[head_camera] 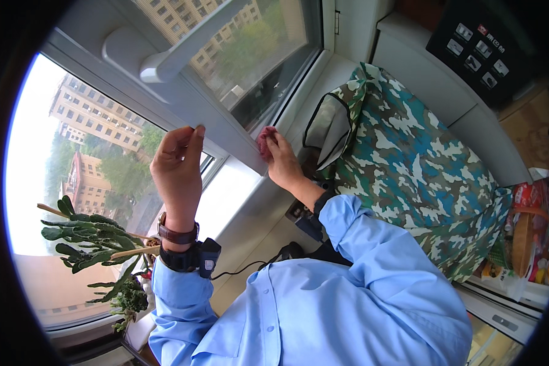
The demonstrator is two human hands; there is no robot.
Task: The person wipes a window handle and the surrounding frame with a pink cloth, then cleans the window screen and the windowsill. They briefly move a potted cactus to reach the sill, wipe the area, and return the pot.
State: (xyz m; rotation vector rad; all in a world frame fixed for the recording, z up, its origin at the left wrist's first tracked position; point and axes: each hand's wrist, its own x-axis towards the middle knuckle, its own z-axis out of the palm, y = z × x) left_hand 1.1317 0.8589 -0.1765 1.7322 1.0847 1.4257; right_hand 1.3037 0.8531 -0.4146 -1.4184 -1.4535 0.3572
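My right hand [283,165] presses a bunched reddish cloth [266,142] against the lower corner of a white window sash [231,130], beside its glass. My left hand [179,158] is raised in front of the frame, to the left of the sash. Its thumb and index fingertip meet and the other fingers curl in; nothing shows between them. A white window handle [183,50] sticks out from the sash above both hands. Trees and tall buildings show through the panes.
A potted cactus [91,238] with wooden sticks stands at the left by the window. A camouflage-patterned fabric cover [416,155] drapes a large thing at the right. Behind it are a grey-white cabinet [421,68] and a black box [480,50]. The white sill [228,192] runs below the sash.
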